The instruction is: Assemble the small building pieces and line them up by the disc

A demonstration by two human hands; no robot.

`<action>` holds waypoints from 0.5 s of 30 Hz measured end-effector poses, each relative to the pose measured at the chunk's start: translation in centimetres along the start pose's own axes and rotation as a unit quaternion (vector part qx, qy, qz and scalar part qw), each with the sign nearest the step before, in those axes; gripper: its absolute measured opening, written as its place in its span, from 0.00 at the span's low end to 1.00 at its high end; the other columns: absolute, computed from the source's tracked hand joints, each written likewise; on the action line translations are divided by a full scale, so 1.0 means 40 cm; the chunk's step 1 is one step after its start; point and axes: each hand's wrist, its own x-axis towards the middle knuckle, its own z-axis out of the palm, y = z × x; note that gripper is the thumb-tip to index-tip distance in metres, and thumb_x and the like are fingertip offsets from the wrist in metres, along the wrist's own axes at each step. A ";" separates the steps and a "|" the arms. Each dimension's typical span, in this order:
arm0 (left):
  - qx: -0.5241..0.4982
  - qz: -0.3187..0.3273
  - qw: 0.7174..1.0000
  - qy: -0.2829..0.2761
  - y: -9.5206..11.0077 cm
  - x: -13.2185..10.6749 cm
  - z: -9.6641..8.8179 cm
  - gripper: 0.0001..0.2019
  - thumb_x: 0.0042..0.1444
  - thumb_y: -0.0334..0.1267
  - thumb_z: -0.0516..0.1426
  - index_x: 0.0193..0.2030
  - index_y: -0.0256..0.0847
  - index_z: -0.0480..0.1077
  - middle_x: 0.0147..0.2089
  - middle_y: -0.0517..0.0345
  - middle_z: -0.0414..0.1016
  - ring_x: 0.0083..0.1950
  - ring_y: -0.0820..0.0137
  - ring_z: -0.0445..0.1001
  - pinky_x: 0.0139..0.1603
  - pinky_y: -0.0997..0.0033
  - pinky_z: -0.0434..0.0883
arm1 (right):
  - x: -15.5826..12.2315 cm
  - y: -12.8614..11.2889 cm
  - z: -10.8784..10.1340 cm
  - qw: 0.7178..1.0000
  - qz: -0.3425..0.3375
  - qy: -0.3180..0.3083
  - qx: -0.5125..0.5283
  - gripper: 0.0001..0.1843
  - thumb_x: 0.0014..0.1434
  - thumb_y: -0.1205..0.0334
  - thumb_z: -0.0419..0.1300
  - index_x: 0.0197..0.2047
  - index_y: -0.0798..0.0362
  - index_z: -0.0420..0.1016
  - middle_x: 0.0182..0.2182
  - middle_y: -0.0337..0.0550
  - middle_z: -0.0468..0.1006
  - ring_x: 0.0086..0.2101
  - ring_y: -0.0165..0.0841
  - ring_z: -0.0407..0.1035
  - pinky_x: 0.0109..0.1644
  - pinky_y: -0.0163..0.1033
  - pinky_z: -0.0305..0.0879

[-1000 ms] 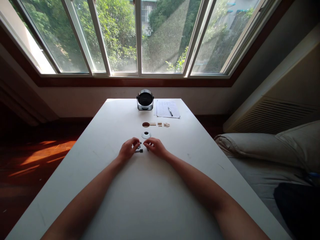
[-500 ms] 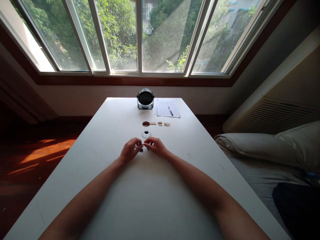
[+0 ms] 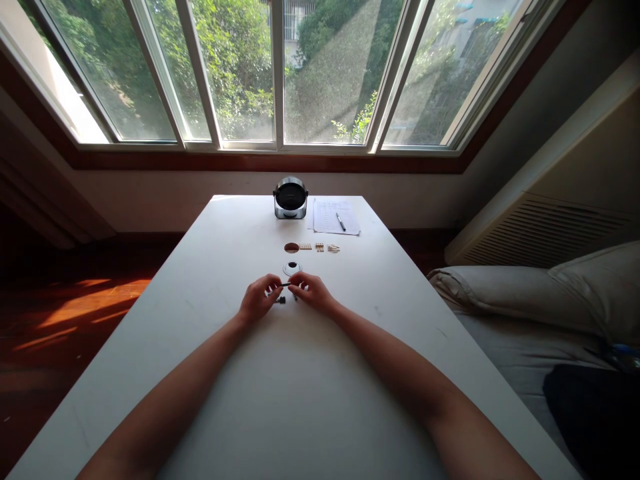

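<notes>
Between my two hands is a small thin dark piece (image 3: pixel 285 285), too small to name. My left hand (image 3: pixel 259 298) pinches its left end with thumb and fingertips. At the other end my right hand (image 3: pixel 312 292) closes its fingertips on the same piece. Just below it on the table lies a small black block-like part (image 3: pixel 283 300), partly behind my left thumb. Another tiny dark part (image 3: pixel 295 298) sits under my right fingers. A pale ring-shaped disc (image 3: pixel 293 268) with a dark centre lies right beyond my fingertips.
The white table (image 3: pixel 280 400) carries a round hole (image 3: pixel 292 248), with several small gold pieces (image 3: pixel 320 247) and pale pieces (image 3: pixel 333 248) in groups beside it. Farther back stand a black round fan-like device (image 3: pixel 291 197) and written paper sheets (image 3: pixel 327 217) with a pen (image 3: pixel 341 221). A cushioned seat (image 3: pixel 515 297) is at right.
My hands have drawn slightly apart and up, so more of the thin dark piece shows between them. The things on the table stay put.
</notes>
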 end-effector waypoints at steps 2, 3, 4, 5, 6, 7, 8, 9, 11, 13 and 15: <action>0.004 0.001 1.000 0.003 -0.002 -0.001 0.001 0.03 0.60 0.38 0.57 0.40 0.43 0.70 0.36 0.60 0.76 0.34 0.72 0.71 0.39 0.70 0.70 | 0.000 0.004 0.001 1.000 0.008 0.005 -0.015 0.08 0.59 0.57 0.62 0.40 0.51 0.76 0.34 0.40 0.79 0.31 0.30 0.70 0.35 0.35 0.66; 0.006 0.002 1.000 0.005 -0.002 -0.001 0.001 0.03 0.60 0.37 0.58 0.40 0.43 0.69 0.35 0.60 0.75 0.34 0.72 0.71 0.39 0.70 0.70 | 0.000 0.006 0.002 1.000 0.009 0.006 -0.019 0.08 0.59 0.57 0.62 0.39 0.51 0.76 0.33 0.40 0.79 0.31 0.30 0.70 0.35 0.35 0.65; 0.006 0.003 1.000 0.006 -0.002 -0.001 0.002 0.03 0.60 0.37 0.58 0.39 0.43 0.69 0.35 0.60 0.75 0.34 0.72 0.71 0.39 0.70 0.70 | 0.000 0.006 0.002 1.000 0.009 0.006 -0.020 0.08 0.59 0.57 0.62 0.39 0.51 0.76 0.33 0.39 0.79 0.30 0.30 0.70 0.34 0.35 0.65; 0.005 0.004 1.000 0.007 -0.002 -0.002 0.002 0.03 0.60 0.37 0.58 0.39 0.43 0.69 0.35 0.60 0.75 0.34 0.72 0.71 0.39 0.70 0.70 | -0.001 0.005 0.003 1.000 0.007 0.005 -0.020 0.08 0.60 0.58 0.61 0.39 0.51 0.76 0.33 0.39 0.79 0.30 0.30 0.70 0.34 0.35 0.65; 0.003 0.003 1.000 0.007 -0.001 -0.002 0.002 0.03 0.60 0.37 0.57 0.40 0.43 0.69 0.35 0.60 0.75 0.34 0.72 0.71 0.38 0.70 0.70 | -0.001 0.003 0.003 1.000 0.004 0.005 -0.021 0.07 0.60 0.58 0.61 0.39 0.51 0.76 0.33 0.39 0.79 0.30 0.30 0.70 0.34 0.35 0.65; 0.000 0.002 1.000 0.006 0.001 -0.002 0.002 0.03 0.60 0.38 0.57 0.40 0.43 0.69 0.35 0.60 0.75 0.34 0.72 0.71 0.38 0.70 0.70 | -0.002 0.001 0.003 1.000 0.001 0.006 -0.022 0.07 0.60 0.58 0.61 0.40 0.51 0.76 0.33 0.39 0.79 0.30 0.29 0.69 0.34 0.35 0.65; -0.004 0.000 1.000 0.006 0.002 -0.002 0.002 0.04 0.60 0.38 0.57 0.40 0.43 0.69 0.35 0.60 0.75 0.33 0.72 0.71 0.37 0.70 0.70 | -0.002 -0.002 0.003 1.000 -0.001 0.006 -0.023 0.07 0.60 0.58 0.60 0.40 0.51 0.76 0.32 0.39 0.79 0.30 0.29 0.69 0.34 0.35 0.65; -0.007 -0.003 1.000 0.005 0.004 -0.002 0.002 0.04 0.61 0.39 0.57 0.40 0.43 0.69 0.35 0.60 0.75 0.33 0.72 0.71 0.37 0.71 0.70 | -0.003 -0.005 0.002 1.000 -0.004 0.005 -0.025 0.07 0.60 0.59 0.60 0.40 0.51 0.76 0.32 0.39 0.79 0.30 0.30 0.69 0.34 0.35 0.65; -0.013 -0.008 1.000 0.002 0.006 -0.001 0.001 0.05 0.61 0.40 0.57 0.41 0.43 0.69 0.34 0.60 0.75 0.33 0.73 0.71 0.37 0.70 0.71 | -0.003 -0.009 0.002 1.000 -0.006 0.003 -0.029 0.07 0.60 0.59 0.60 0.40 0.51 0.76 0.32 0.39 0.79 0.30 0.30 0.69 0.35 0.35 0.65; -0.019 -0.008 1.000 0.001 0.007 0.000 0.000 0.05 0.61 0.40 0.57 0.42 0.43 0.70 0.35 0.60 0.76 0.33 0.72 0.72 0.37 0.70 0.71 | -0.004 -0.010 0.002 1.000 -0.003 0.002 -0.031 0.07 0.60 0.59 0.60 0.41 0.51 0.76 0.32 0.39 0.79 0.30 0.30 0.69 0.35 0.35 0.66; -0.021 -0.007 1.000 0.001 0.007 0.001 0.000 0.05 0.61 0.40 0.57 0.41 0.43 0.70 0.35 0.60 0.76 0.33 0.72 0.72 0.37 0.70 0.71 | -0.004 -0.008 0.002 1.000 0.001 -0.001 -0.029 0.08 0.60 0.59 0.61 0.42 0.51 0.77 0.32 0.39 0.79 0.30 0.30 0.69 0.35 0.35 0.66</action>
